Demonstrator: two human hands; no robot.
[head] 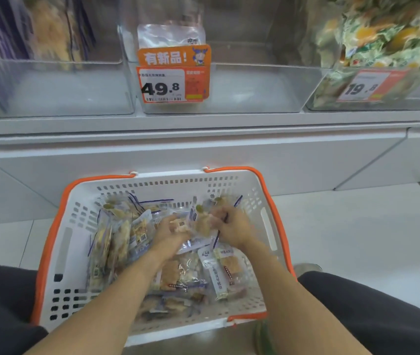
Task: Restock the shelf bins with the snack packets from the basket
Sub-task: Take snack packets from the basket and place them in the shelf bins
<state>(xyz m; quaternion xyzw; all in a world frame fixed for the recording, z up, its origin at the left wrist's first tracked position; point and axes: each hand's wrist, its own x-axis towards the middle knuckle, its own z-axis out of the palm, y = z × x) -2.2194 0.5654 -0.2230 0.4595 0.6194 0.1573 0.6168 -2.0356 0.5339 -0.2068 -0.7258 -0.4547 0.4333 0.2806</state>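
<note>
A white basket with an orange rim (58, 234) stands on the floor between my knees, with several clear snack packets (186, 275) in it. Both my hands are inside the basket at its far end. My left hand (170, 230) and my right hand (232, 224) grip a bunch of packets (200, 217) between them; the picture is blurred there. Above, the clear middle shelf bin (255, 85) carries a 49.8 price tag (173, 84) and holds one clear packet (170, 34) at its back left.
A clear bin on the left (50, 90) holds purple-striped packets at its back. The bin on the right (372, 88), tagged 19.8, is piled with green and yellow packets. A white shelf ledge (203, 124) runs under the bins, with light floor tiles to the right of the basket.
</note>
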